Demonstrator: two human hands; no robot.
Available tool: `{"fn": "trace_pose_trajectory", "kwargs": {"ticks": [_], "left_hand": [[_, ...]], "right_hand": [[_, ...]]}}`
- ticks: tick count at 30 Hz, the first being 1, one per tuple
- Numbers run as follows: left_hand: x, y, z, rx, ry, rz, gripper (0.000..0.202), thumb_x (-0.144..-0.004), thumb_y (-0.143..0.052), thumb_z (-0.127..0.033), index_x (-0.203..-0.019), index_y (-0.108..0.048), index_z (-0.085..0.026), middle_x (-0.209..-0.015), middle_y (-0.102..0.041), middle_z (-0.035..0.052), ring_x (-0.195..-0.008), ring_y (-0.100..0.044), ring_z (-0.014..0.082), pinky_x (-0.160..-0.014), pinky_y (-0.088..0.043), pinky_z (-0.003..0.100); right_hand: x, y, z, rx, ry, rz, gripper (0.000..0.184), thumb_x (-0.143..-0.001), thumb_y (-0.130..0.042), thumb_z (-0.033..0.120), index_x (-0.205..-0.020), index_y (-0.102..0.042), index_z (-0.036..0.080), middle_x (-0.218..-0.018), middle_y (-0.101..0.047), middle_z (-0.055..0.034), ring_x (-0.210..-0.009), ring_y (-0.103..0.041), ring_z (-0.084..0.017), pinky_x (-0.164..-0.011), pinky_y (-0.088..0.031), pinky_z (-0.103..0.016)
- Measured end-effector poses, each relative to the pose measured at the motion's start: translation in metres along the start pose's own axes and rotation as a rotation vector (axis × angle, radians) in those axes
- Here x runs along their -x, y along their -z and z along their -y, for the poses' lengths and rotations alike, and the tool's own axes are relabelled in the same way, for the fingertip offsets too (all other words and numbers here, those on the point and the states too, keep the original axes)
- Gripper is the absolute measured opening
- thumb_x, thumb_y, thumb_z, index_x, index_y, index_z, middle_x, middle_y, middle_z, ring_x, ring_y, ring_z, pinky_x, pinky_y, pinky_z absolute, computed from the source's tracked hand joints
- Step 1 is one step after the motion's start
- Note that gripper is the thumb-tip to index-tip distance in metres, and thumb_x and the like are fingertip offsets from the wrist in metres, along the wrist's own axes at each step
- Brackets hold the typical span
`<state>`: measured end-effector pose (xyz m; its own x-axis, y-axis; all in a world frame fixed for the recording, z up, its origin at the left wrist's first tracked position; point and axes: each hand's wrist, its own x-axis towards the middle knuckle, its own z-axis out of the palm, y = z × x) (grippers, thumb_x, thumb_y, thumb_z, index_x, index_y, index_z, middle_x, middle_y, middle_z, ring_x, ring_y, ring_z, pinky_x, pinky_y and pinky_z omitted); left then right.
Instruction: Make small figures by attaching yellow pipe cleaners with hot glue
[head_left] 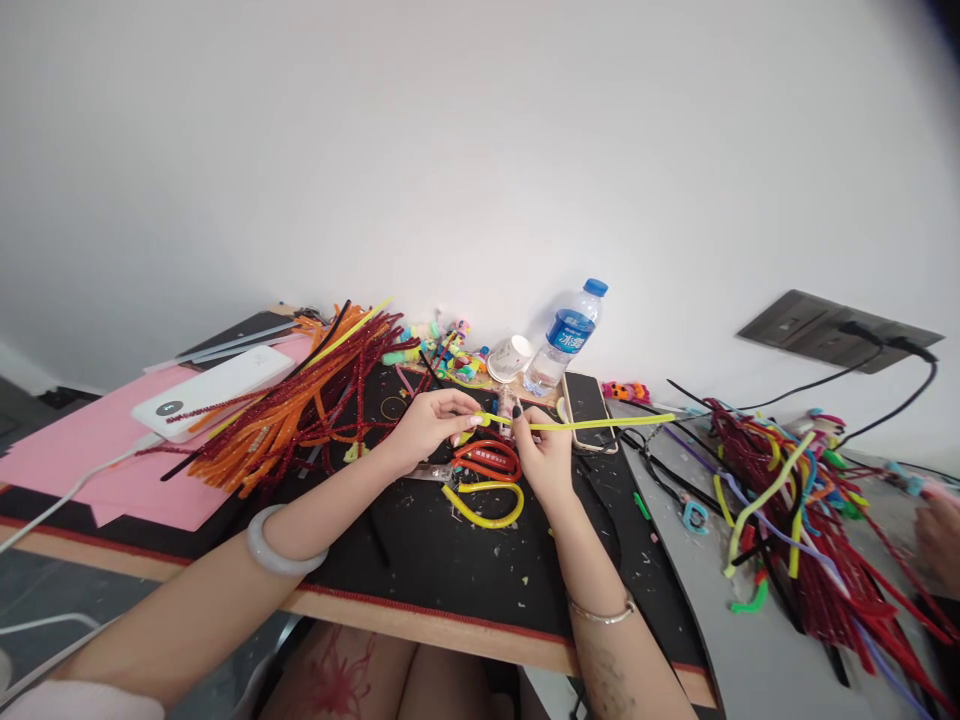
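Note:
My left hand (431,425) pinches one end of a yellow pipe cleaner (600,423), fingers closed on it. My right hand (546,458) grips the same pipe cleaner a little further along; its free end stretches right over a phone (589,405). Below the hands lie red-handled scissors (487,459) and a bent yellow pipe cleaner (485,510) on the black mat (465,570). I wear a pale bangle on the left wrist and a thin bracelet on the right.
A heap of orange and dark red pipe cleaners (300,405) lies at left beside a white power bank (214,390) on pink paper. A water bottle (564,338), a paper cup (511,356) and small coloured pieces stand by the wall. More pipe cleaners (802,520) lie right, near another person's hand (937,535).

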<state>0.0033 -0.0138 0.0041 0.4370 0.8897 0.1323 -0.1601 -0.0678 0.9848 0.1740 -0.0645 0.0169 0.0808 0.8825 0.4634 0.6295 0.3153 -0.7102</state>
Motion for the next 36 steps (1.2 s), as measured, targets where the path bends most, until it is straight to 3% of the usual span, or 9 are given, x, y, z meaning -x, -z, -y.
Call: {"fn": "trace_pose_trajectory", "kwargs": {"ticks": [7, 16, 26, 36], "left_hand": [[0.000, -0.001, -0.001, 0.099, 0.026, -0.066, 0.031, -0.065, -0.068, -0.027, -0.092, -0.058, -0.016, -0.072, -0.063, 0.0014, -0.045, -0.043, 0.0048, -0.045, -0.034, 0.020], [-0.001, -0.001, 0.000, 0.230, 0.069, -0.121, 0.033, -0.064, -0.070, -0.026, -0.092, -0.057, -0.016, -0.070, -0.061, -0.0008, -0.046, -0.041, 0.0032, -0.044, -0.031, 0.018], [0.002, -0.004, -0.001, 0.317, 0.086, -0.161, 0.033, -0.062, -0.072, -0.025, -0.091, -0.058, -0.016, -0.073, -0.062, 0.0001, -0.046, -0.042, 0.0023, -0.044, -0.032, 0.017], [0.004, -0.008, -0.001, 0.378, 0.106, -0.146, 0.028, -0.064, -0.072, -0.022, -0.087, -0.058, -0.015, -0.070, -0.058, -0.0025, -0.046, -0.041, 0.0007, -0.045, -0.032, 0.014]], "right_hand": [[0.002, -0.001, -0.001, -0.001, 0.011, 0.013, 0.031, -0.085, -0.040, 0.030, -0.055, -0.040, 0.019, -0.052, -0.037, 0.0039, -0.050, -0.035, -0.010, -0.050, -0.027, -0.023], [0.003, -0.004, 0.003, 0.076, 0.070, 0.069, 0.030, -0.083, -0.039, 0.023, -0.054, -0.039, 0.019, -0.051, -0.040, 0.0032, -0.050, -0.037, -0.010, -0.052, -0.028, -0.024], [0.006, -0.012, 0.006, 0.095, 0.098, 0.108, 0.028, -0.080, -0.039, 0.018, -0.054, -0.029, 0.019, -0.051, -0.033, 0.0046, -0.050, -0.035, -0.009, -0.051, -0.025, -0.024], [0.008, -0.016, 0.008, 0.078, 0.084, 0.175, 0.023, -0.080, -0.040, 0.017, -0.057, -0.038, 0.018, -0.051, -0.039, 0.0048, -0.049, -0.036, -0.009, -0.050, -0.025, -0.022]]}}
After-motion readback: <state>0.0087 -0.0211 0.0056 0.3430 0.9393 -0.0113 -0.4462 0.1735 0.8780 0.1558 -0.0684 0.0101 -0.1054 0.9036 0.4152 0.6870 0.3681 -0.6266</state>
